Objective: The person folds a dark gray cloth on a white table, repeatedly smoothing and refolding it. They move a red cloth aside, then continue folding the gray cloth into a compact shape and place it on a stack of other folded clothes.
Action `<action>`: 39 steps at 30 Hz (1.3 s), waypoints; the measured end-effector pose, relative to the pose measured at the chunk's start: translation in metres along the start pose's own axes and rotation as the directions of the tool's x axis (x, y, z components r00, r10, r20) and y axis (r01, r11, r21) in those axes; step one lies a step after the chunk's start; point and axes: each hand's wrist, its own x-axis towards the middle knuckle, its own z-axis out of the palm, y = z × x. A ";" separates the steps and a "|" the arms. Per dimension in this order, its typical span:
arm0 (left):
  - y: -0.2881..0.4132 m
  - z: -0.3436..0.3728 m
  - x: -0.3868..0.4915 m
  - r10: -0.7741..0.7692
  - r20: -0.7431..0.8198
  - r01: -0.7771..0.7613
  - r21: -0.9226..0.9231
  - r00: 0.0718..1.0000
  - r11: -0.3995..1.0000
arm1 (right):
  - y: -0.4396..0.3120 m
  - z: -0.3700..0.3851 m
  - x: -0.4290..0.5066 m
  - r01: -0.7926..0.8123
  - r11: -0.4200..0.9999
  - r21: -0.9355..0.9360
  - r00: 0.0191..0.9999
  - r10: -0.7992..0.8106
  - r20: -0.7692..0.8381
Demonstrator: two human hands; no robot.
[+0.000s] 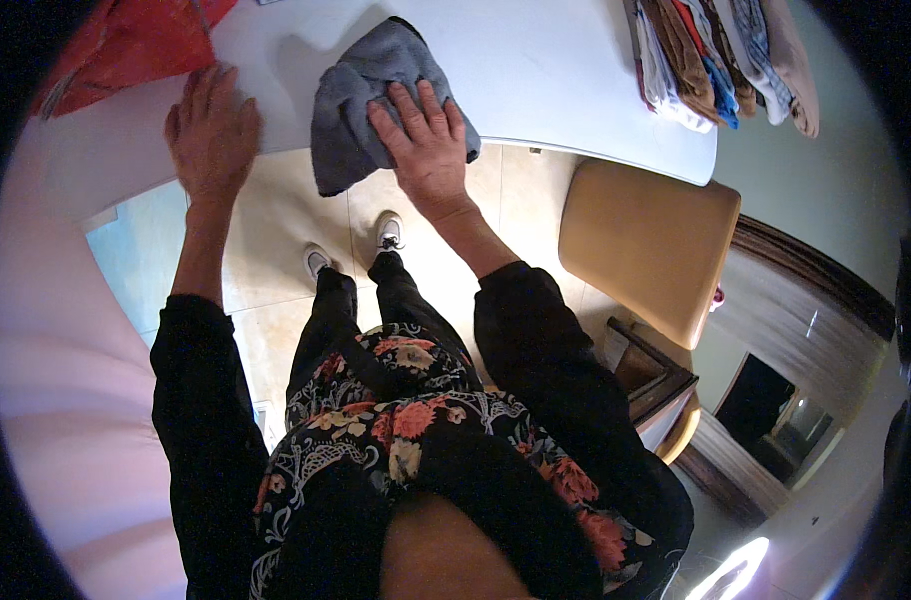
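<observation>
A grey piece of cloth lies crumpled at the near edge of a white tabletop, with part of it hanging over. On top of it rests my right hand, palm down and fingers spread. My left hand is near the table's edge, to the left of the cloth and apart from it. Its fingers point towards a red fabric item at the upper left; they are slightly blurred. I see nothing held in the left hand. The fingers of the right hand lie flat on the cloth.
Folded clothes stand in a row at the table's right end. A tan chair is close to the table on the right, with a dark wooden piece of furniture below it. Pink fabric fills the left side. The floor is tiled.
</observation>
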 end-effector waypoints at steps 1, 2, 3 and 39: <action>-0.002 0.001 0.000 0.008 0.002 -0.008 0.008 1.000 1.000 | 0.010 -0.002 -0.005 -0.017 0.999 -0.052 1.000 0.015 -0.026; -0.004 0.001 0.000 0.010 0.014 -0.011 0.002 1.000 1.000 | 0.026 -0.006 -0.012 -0.028 0.995 -0.095 0.999 0.025 -0.039; -0.006 0.002 -0.001 0.020 0.016 -0.020 0.014 1.000 1.000 | 0.043 -0.009 -0.021 -0.041 0.991 -0.130 0.998 0.035 -0.051; -0.008 -0.007 0.003 0.087 0.046 -0.086 -0.037 0.995 0.996 | 0.298 -0.046 0.046 0.000 1.000 0.005 0.993 -0.001 0.117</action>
